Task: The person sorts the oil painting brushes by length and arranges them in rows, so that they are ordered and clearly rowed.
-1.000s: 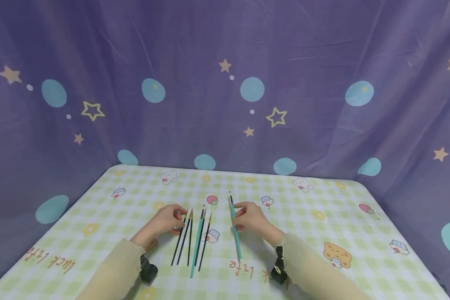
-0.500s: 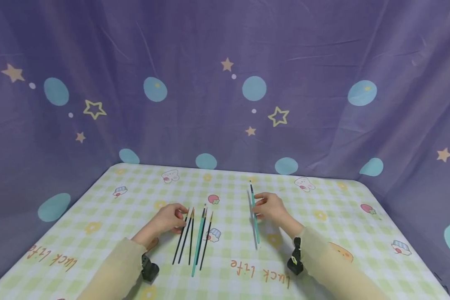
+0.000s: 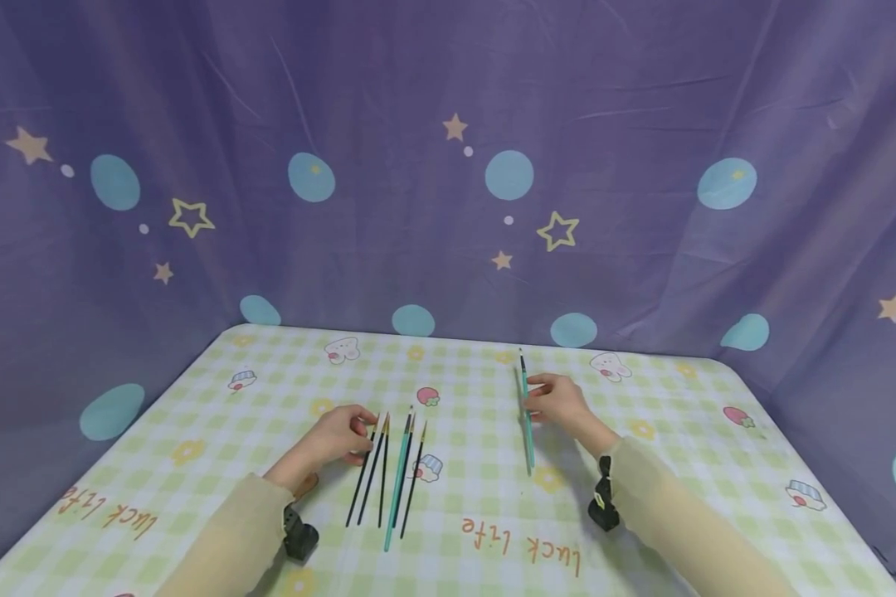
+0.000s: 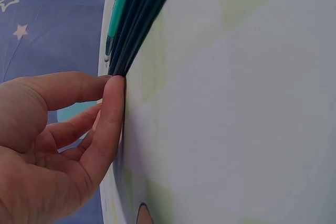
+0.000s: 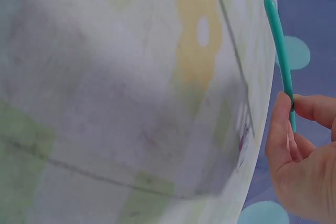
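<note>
My right hand (image 3: 563, 402) pinches a teal paintbrush (image 3: 529, 448) between thumb and fingers. The brush is lifted off the cloth, bristles pointing away; its shadow shows apart from it in the right wrist view, where the teal handle (image 5: 281, 51) sticks out past the fingertips. Over on the left, several paintbrushes lie side by side, mostly black-handled, with one longer teal brush (image 3: 397, 497) among them. My left hand (image 3: 339, 435) pinches the leftmost black paintbrush (image 3: 354, 493) near its bristle end. In the left wrist view thumb and finger meet at the dark handles (image 4: 139, 19).
A green-and-white checked cloth with printed pictures covers the table (image 3: 254, 448). Behind it hangs a purple curtain (image 3: 388, 232) with stars and blue spots. A black wrist camera (image 3: 299, 535) sits at my left cuff, another (image 3: 603, 497) at my right.
My right hand has carried the teal paintbrush to the right and farther from me, away from the other brushes. The left hand and the lying brushes have stayed in place.
</note>
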`<action>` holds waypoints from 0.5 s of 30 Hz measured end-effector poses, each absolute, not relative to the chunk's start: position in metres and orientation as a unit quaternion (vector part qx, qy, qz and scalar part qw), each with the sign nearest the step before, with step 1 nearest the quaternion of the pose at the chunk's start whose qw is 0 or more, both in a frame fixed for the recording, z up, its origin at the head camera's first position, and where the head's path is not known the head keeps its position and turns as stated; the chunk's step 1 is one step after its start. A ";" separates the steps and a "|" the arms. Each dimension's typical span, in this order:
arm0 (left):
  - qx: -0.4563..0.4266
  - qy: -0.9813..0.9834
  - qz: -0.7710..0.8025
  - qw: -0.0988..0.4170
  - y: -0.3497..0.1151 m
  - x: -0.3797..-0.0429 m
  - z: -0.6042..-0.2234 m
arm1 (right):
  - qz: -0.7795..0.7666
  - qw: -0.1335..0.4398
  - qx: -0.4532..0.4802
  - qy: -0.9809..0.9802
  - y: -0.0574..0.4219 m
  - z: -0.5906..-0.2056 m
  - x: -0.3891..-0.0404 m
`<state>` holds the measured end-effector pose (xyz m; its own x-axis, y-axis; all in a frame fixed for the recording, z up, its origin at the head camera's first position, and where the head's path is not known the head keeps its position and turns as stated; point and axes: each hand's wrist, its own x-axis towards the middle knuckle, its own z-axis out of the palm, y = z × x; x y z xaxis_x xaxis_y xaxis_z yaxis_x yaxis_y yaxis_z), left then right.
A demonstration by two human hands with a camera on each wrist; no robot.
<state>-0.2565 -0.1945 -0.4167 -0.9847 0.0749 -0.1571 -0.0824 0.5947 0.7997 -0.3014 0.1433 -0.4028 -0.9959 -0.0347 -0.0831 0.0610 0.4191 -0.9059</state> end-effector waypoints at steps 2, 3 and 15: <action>-0.003 0.888 0.451 0.088 -0.194 -0.256 -0.417 | -0.547 0.044 0.014 0.836 0.145 -0.405 -0.305; -0.005 0.888 0.451 0.089 -0.194 -0.256 -0.416 | -0.550 0.044 0.017 0.834 0.145 -0.406 -0.306; -0.005 0.886 0.454 0.091 -0.196 -0.258 -0.419 | -0.557 0.032 0.041 0.829 0.152 -0.419 -0.324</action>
<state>-0.2580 -0.1958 -0.4187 -0.9834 0.0730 -0.1660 -0.0922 0.5872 0.8042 -0.3243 0.1520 -0.4185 -0.9946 0.0324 -0.0982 0.1031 0.3766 -0.9206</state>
